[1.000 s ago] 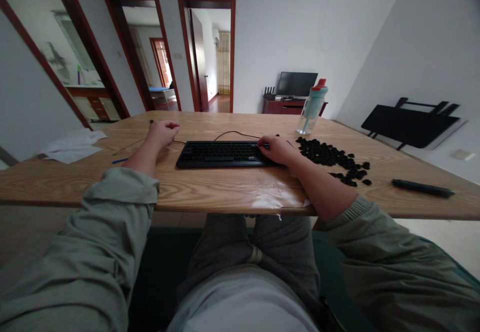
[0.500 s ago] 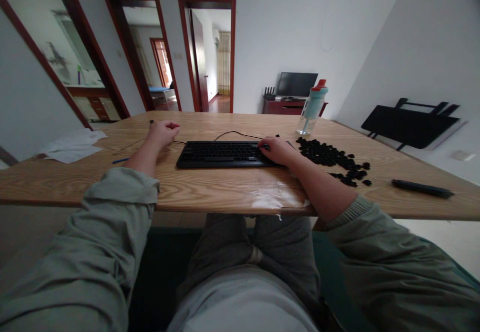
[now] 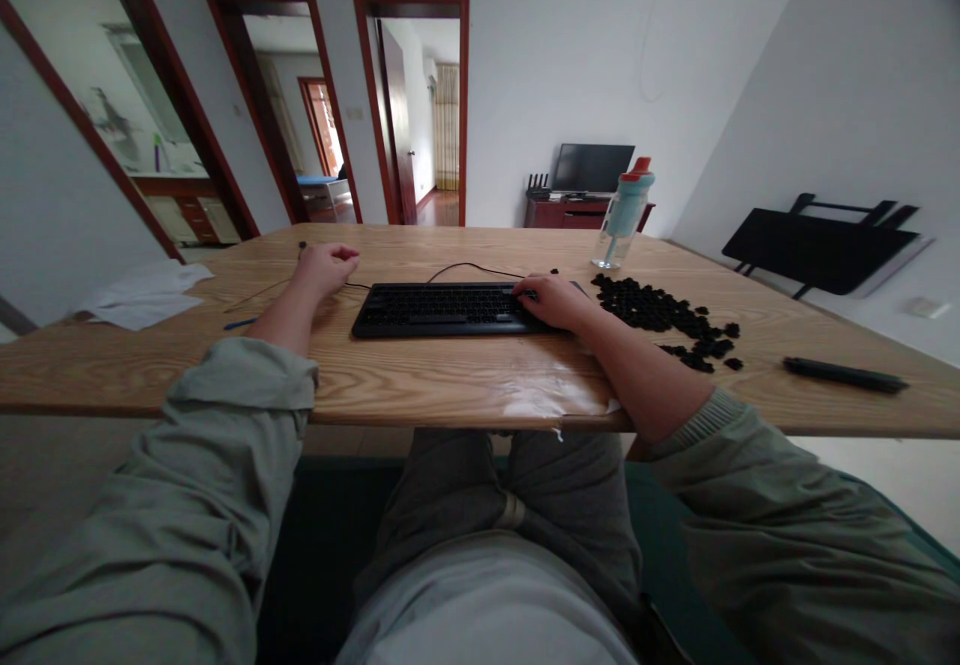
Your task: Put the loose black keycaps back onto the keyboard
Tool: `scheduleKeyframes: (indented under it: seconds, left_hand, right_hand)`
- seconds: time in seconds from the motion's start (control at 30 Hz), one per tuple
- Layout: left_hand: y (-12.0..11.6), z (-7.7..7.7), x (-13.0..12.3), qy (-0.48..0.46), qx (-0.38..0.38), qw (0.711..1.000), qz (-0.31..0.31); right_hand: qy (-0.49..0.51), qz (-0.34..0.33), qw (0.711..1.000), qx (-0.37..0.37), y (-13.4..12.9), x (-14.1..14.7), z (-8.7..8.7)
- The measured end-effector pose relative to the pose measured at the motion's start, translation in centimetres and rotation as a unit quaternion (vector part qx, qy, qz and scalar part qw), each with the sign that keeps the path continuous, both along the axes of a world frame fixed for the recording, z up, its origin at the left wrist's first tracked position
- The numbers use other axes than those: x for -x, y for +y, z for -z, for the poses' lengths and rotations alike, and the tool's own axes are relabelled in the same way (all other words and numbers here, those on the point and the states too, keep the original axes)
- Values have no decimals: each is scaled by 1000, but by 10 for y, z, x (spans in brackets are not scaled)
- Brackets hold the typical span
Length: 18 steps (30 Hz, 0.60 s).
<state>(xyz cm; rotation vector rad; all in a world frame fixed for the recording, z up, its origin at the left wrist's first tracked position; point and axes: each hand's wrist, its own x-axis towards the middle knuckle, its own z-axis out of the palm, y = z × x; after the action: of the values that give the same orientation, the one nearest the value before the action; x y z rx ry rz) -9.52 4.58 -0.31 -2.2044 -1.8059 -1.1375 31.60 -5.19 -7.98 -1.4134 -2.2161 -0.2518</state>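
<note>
Head view has shifted very slightly

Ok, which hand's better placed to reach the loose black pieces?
Right, I'd say: the right hand is at the right end of the keyboard, close to the black pieces. The left hand is past the keyboard's other end, farther away.

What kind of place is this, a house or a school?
Probably a home: beyond the wooden table, a flat screen stands on a dark red cabinet, and a beige curtain shows through a doorway.
</note>
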Motion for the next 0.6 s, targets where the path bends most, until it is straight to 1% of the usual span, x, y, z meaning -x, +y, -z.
scheduleKeyframes:
  seconds: [0.1, 0.3, 0.4, 0.5, 0.6]
  left_hand:
    - [0, 0, 0, 5, 1, 1000, -5]
    - [-5, -1, -4, 5, 4, 1000, -14]
    - [-9, 0, -9, 4, 12, 1000, 2]
    - [-9, 3, -12, 17, 27, 1000, 2]
    - [-2, 9, -12, 32, 22, 999, -7]
  right_hand:
    - [-21, 16, 1000, 8, -5, 4, -4]
    - [-89, 96, 991, 22, -18, 20, -9]
    - [-106, 124, 986, 28, -21, 26, -10]
    - [-119, 132, 984, 29, -22, 27, -10]
    - [-119, 127, 984, 28, -21, 27, -8]
